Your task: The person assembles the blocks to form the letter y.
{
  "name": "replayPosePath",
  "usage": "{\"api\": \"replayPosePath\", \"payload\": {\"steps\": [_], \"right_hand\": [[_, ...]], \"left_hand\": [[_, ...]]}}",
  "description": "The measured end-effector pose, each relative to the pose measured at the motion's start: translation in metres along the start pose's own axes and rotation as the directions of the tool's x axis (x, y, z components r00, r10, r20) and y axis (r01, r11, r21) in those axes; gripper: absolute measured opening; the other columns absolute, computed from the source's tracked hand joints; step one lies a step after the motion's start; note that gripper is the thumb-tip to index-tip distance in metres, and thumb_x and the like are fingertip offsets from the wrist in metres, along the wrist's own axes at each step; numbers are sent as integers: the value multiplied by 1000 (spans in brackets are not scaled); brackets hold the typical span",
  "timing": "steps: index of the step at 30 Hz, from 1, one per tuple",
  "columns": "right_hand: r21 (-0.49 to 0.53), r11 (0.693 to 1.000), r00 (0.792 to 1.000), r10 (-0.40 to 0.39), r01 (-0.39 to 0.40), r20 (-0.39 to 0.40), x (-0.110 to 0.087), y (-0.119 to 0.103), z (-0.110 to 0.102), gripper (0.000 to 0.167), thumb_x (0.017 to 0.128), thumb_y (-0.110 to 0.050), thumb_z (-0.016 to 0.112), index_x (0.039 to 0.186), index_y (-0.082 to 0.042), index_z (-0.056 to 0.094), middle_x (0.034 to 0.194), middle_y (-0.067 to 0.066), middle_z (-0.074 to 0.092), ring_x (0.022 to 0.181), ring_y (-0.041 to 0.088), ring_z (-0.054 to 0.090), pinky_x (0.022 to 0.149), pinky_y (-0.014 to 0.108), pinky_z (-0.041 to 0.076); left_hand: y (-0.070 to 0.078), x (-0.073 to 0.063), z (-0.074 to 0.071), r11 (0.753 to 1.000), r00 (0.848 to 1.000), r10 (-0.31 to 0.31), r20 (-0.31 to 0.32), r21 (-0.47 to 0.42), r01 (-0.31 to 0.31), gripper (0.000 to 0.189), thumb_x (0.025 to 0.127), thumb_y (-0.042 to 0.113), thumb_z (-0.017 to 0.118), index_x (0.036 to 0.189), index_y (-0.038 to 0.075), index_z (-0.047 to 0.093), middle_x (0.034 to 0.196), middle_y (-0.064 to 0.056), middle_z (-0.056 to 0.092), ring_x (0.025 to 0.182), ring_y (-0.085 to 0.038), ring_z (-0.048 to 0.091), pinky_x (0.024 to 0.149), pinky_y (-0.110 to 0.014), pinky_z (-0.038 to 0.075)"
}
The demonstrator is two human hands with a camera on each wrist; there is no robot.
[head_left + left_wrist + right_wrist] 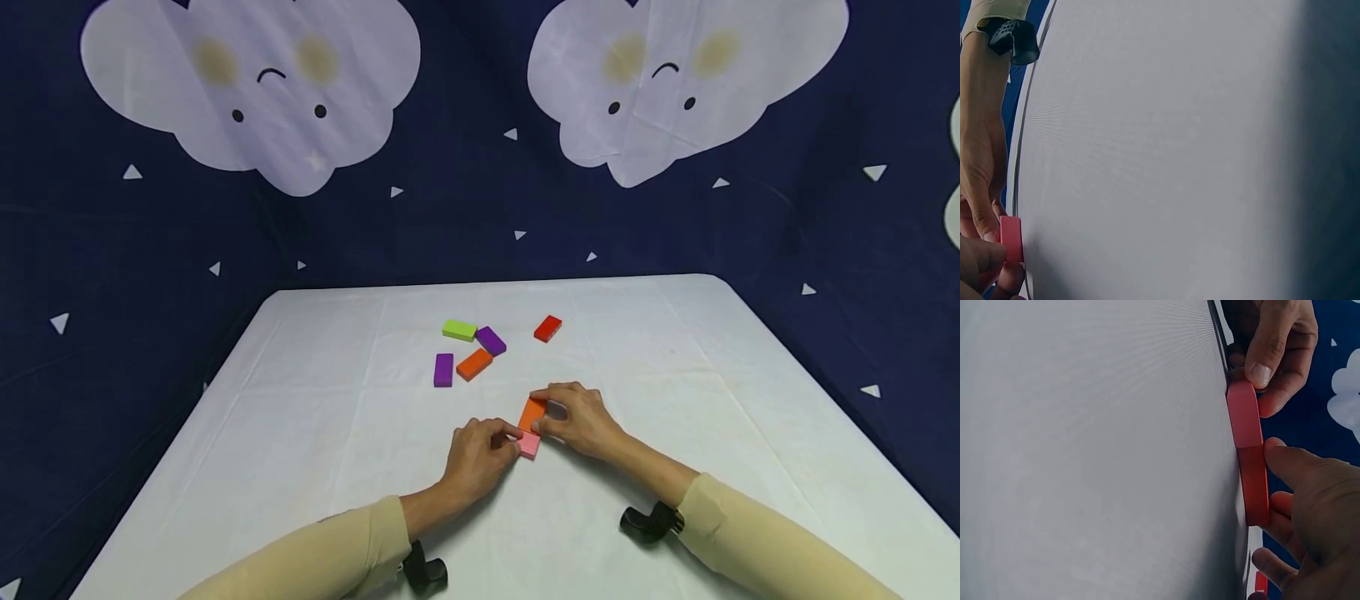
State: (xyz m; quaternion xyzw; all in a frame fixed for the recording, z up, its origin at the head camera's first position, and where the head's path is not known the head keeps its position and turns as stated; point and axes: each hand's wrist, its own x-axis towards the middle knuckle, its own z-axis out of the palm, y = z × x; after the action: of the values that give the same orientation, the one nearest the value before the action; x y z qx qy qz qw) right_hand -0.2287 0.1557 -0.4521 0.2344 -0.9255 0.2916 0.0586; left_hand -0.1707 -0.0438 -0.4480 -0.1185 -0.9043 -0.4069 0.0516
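A pink block point(528, 447) and an orange block point(532, 412) lie end to end on the white table, their short ends touching in the right wrist view. My left hand point(478, 458) pinches the pink block between thumb and fingers; the left wrist view shows the same pink block point(1012, 239) at its lower left. With thumb and fingertips, my right hand point(581, 419) holds the orange block, seen in the right wrist view as an orange-red block point(1254, 487) below the pink one point(1245, 415).
Farther back on the table point(300, 467) lie a lime green block point(460, 331), a purple block point(491, 340), a second purple block point(443, 370) and another orange block point(475, 364). A red block point(548, 328) sits apart to their right. Behind hangs a dark blue cloth point(465, 225) with clouds.
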Motion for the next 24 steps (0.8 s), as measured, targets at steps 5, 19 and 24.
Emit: {"api": "replayPosePath", "payload": {"steps": [5, 19, 24], "right_hand": [[1, 1000, 1000, 9, -9, -11, -1, 0, 0, 44, 77, -31, 76, 118, -19, 66, 118, 2, 67, 117, 27, 54, 92, 45, 32], [18, 1000, 999, -5, 5, -35, -2, 1, 0, 42, 76, -29, 76, 115, -18, 67, 117, 3, 67, 117, 27, 54, 92, 46, 32], [10, 1000, 999, -6, 6, -35, -2, 2, 1, 42, 76, -29, 76, 116, -18, 67, 117, 2, 67, 116, 27, 55, 92, 46, 32]], "left_hand": [[-1, 0, 1, 1000, 1000, 0, -9, -4, 0, 13, 80, 14, 65, 90, 18, 73, 67, 7, 57, 67, -5, 40, 74, -28, 27], [-4, 1, 1, 999, 998, 45, -51, 8, -45, 14, 78, 13, 65, 88, 16, 73, 66, 6, 58, 66, -5, 40, 74, -29, 29], [-7, 0, 2, 991, 986, 129, -104, -10, -131, 13, 77, 12, 64, 86, 15, 73, 64, 8, 55, 65, -5, 39, 70, -28, 27]]}}
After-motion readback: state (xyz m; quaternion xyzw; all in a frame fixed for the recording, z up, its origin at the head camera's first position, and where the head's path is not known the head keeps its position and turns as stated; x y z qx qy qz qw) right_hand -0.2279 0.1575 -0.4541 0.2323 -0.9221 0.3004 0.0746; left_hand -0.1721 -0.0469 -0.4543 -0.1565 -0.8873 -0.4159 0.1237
